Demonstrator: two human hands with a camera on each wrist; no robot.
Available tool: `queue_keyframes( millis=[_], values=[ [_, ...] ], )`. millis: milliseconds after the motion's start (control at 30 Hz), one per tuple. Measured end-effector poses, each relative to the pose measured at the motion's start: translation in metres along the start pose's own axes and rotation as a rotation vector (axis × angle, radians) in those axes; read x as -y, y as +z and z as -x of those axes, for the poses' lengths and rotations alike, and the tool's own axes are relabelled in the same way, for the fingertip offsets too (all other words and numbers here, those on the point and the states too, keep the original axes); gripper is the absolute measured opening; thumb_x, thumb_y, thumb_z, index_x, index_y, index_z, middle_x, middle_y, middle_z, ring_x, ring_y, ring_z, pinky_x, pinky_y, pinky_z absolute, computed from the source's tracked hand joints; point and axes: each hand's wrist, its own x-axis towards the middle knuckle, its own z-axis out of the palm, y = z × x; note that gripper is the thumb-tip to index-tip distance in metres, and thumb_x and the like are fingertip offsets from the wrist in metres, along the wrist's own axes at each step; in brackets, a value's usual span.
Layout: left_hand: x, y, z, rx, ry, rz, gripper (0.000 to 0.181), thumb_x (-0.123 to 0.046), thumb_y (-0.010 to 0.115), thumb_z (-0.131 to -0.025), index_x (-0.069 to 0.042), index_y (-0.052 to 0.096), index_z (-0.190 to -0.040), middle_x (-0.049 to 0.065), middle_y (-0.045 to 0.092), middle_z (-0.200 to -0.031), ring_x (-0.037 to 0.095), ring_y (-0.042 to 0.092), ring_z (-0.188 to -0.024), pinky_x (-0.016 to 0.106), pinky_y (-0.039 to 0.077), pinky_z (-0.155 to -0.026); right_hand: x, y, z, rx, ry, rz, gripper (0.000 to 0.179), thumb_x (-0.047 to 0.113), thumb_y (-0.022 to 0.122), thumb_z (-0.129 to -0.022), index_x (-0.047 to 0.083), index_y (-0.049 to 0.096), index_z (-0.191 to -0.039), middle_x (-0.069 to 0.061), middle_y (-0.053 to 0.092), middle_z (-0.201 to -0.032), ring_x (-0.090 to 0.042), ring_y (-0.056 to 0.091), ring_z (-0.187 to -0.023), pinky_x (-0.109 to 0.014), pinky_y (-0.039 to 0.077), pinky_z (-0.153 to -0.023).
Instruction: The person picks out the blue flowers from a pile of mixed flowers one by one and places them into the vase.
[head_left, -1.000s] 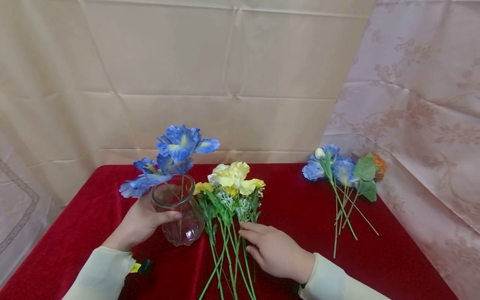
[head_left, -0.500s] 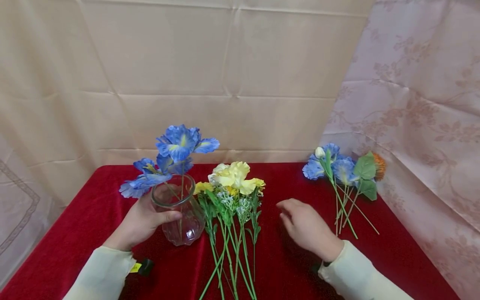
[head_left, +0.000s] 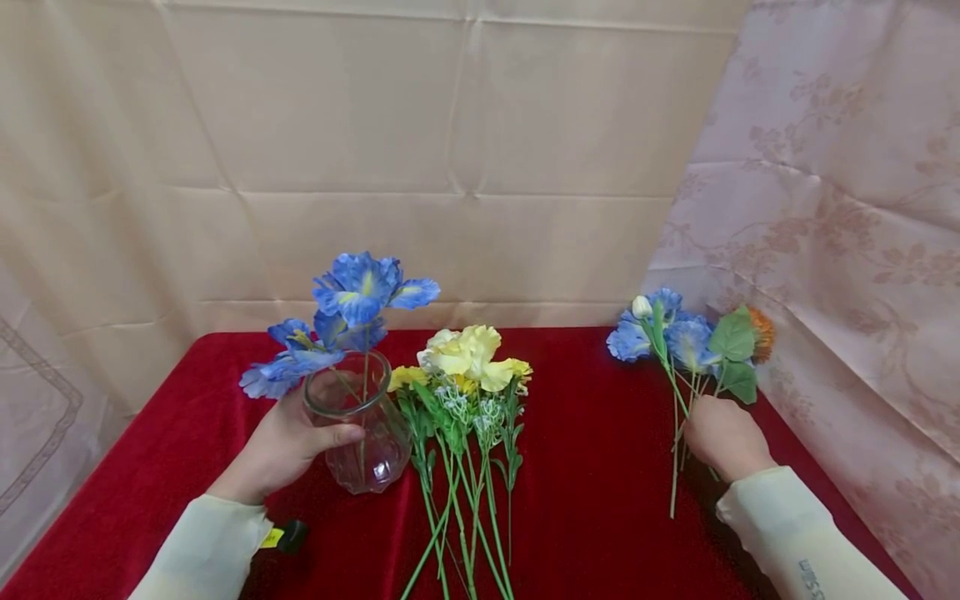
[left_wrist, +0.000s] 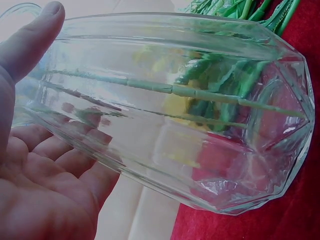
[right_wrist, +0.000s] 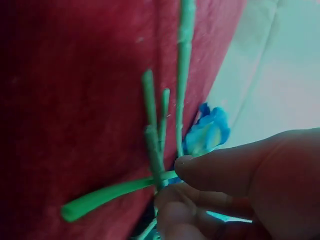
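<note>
My left hand (head_left: 273, 442) grips a clear glass vase (head_left: 375, 458) round its neck, thumb on the near side. Blue artificial irises (head_left: 362, 290) lean out of its mouth. Through the glass in the left wrist view, their stems (left_wrist: 170, 89) run down towards the base. At the right of the table my right hand (head_left: 726, 437) is at the stems of a second bunch. There, in the right wrist view, thumb and fingers pinch a bright green stem (right_wrist: 107, 196). That bunch has a white bud (head_left: 641, 307), blue irises (head_left: 690, 343) and an orange flower (head_left: 762, 335).
Between the hands lies a bunch of yellow and cream flowers (head_left: 472, 358), green stems pointing to the near edge. A small black object (head_left: 293, 537) with a yellow tag lies by the left sleeve. Curtains hang behind the red cloth (head_left: 585, 500).
My right hand has left the yellow bunch, crossed to the right and reached the stems of the far-right bunch, taking hold of one. My left hand and the vase have stayed in place.
</note>
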Motion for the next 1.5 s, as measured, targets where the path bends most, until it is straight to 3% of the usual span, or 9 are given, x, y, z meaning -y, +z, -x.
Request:
queue_keyframes(
  millis=[233, 467, 667, 833, 967, 1133, 1233, 1333, 1500],
  values=[
    [-0.001, 0.001, -0.001, 0.004, -0.004, 0.007, 0.062, -0.015, 0.083, -0.083, -0.007, 0.053, -0.137, 0.011, 0.060, -0.132, 0.031, 0.057, -0.121, 0.030, 0.052, -0.088, -0.013, 0.003, -0.004, 0.059, 0.072, -0.050, 0.023, 0.009, 0.047, -0.091, 0.009, 0.058, -0.071, -0.009, 0.057, -0.070, -0.027, 0.051, -0.062, -0.044, 0.042, -0.051],
    [-0.002, 0.001, 0.000, 0.008, -0.006, 0.010, 0.062, -0.015, 0.083, -0.083, -0.007, 0.053, -0.136, 0.011, 0.060, -0.133, 0.031, 0.057, -0.121, 0.031, 0.052, -0.088, -0.016, 0.001, -0.006, -0.019, -0.008, -0.096, 0.030, 0.015, 0.051, -0.094, 0.011, 0.053, -0.064, -0.004, 0.051, -0.060, -0.022, 0.049, -0.054, -0.041, 0.042, -0.053],
    [-0.002, 0.000, 0.001, -0.004, -0.007, -0.017, 0.061, -0.013, 0.082, -0.083, -0.006, 0.053, -0.137, 0.012, 0.060, -0.133, 0.036, 0.055, -0.122, 0.028, 0.052, -0.088, -0.011, -0.004, -0.006, -0.086, -0.012, -0.307, 0.037, 0.016, 0.045, -0.099, 0.011, 0.052, -0.063, 0.000, 0.045, -0.055, -0.018, 0.042, -0.051, -0.034, 0.036, -0.054],
    [-0.001, 0.000, 0.001, -0.002, -0.003, -0.014, 0.062, -0.013, 0.082, -0.083, -0.006, 0.052, -0.137, 0.012, 0.060, -0.133, 0.034, 0.056, -0.122, 0.029, 0.052, -0.088, 0.000, -0.009, -0.003, -0.029, 0.014, -0.457, 0.032, 0.019, 0.047, -0.102, 0.005, 0.064, -0.079, -0.003, 0.057, -0.068, -0.021, 0.045, -0.057, -0.035, 0.037, -0.054],
    [-0.001, 0.000, 0.000, -0.001, -0.001, -0.021, 0.062, -0.014, 0.083, -0.083, -0.006, 0.052, -0.137, 0.012, 0.060, -0.133, 0.033, 0.056, -0.122, 0.029, 0.052, -0.088, 0.007, -0.011, -0.001, -0.020, 0.036, -0.547, 0.030, 0.024, 0.050, -0.104, -0.001, 0.064, -0.097, -0.004, 0.058, -0.070, -0.019, 0.044, -0.055, -0.035, 0.037, -0.049],
    [0.000, 0.000, 0.000, -0.003, 0.002, -0.023, 0.063, -0.015, 0.083, -0.083, -0.006, 0.052, -0.137, 0.011, 0.060, -0.133, 0.033, 0.056, -0.122, 0.029, 0.051, -0.088, 0.013, -0.015, 0.001, 0.023, 0.070, -0.800, 0.033, 0.028, 0.054, -0.104, -0.004, 0.059, -0.110, -0.005, 0.058, -0.073, -0.011, 0.036, -0.048, -0.031, 0.034, -0.042],
    [0.000, 0.000, 0.000, -0.003, 0.001, -0.022, 0.064, -0.016, 0.083, -0.083, -0.006, 0.051, -0.138, 0.011, 0.060, -0.133, 0.032, 0.056, -0.122, 0.029, 0.052, -0.088, 0.019, -0.016, 0.003, 0.040, 0.071, -0.921, 0.034, 0.028, 0.055, -0.104, -0.005, 0.059, -0.110, -0.009, 0.060, -0.077, -0.010, 0.032, -0.046, -0.031, 0.033, -0.043],
    [0.000, 0.000, 0.000, -0.001, 0.002, -0.021, 0.065, -0.017, 0.083, -0.083, -0.006, 0.051, -0.138, 0.011, 0.060, -0.133, 0.032, 0.056, -0.122, 0.030, 0.052, -0.088, 0.030, -0.016, 0.006, 0.026, 0.022, -0.849, 0.032, 0.030, 0.055, -0.104, -0.001, 0.062, -0.103, -0.013, 0.061, -0.080, -0.012, 0.038, -0.050, -0.031, 0.035, -0.045],
    [0.000, 0.000, 0.000, -0.001, -0.001, -0.026, 0.065, -0.018, 0.083, -0.083, -0.007, 0.051, -0.138, 0.010, 0.060, -0.133, 0.032, 0.056, -0.122, 0.031, 0.052, -0.088, 0.067, -0.004, 0.015, 0.046, -0.145, -0.641, 0.022, 0.023, 0.059, -0.101, 0.008, 0.064, -0.086, -0.009, 0.063, -0.073, -0.016, 0.045, -0.053, -0.030, 0.038, -0.046]
  ],
)
